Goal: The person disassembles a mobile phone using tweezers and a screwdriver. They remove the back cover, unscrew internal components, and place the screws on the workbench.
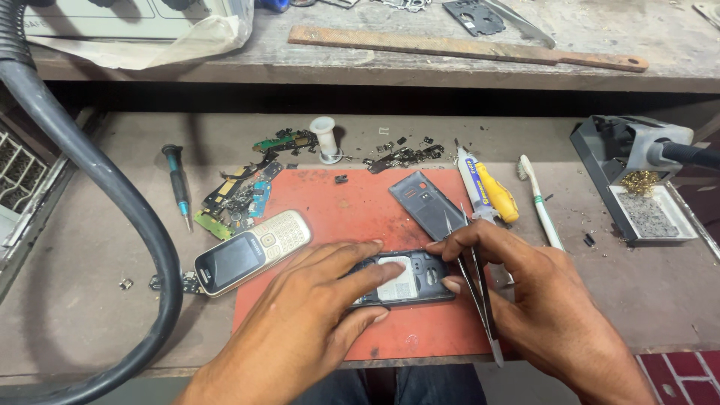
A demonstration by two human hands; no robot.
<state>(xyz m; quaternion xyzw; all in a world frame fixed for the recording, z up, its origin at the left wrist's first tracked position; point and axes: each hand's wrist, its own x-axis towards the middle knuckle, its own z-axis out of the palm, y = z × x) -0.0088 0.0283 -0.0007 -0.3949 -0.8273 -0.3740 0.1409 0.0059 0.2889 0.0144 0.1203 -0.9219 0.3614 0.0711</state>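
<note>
Both hands, left (315, 300) and right (525, 300), clamp an opened phone (405, 279) on the red mat (360, 210); right also pinches tweezers (480, 296), best kept clear.

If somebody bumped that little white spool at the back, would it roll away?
Probably not at once: the white spool stands upright on a flat flange. It looks small and light, so a nudge might tip it. Once on its side, its round shape would likely roll.

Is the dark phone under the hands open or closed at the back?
Open. The dark phone lies face down on the red mat, its inner compartment and white label exposed; a separate dark back cover lies beyond it.
</note>
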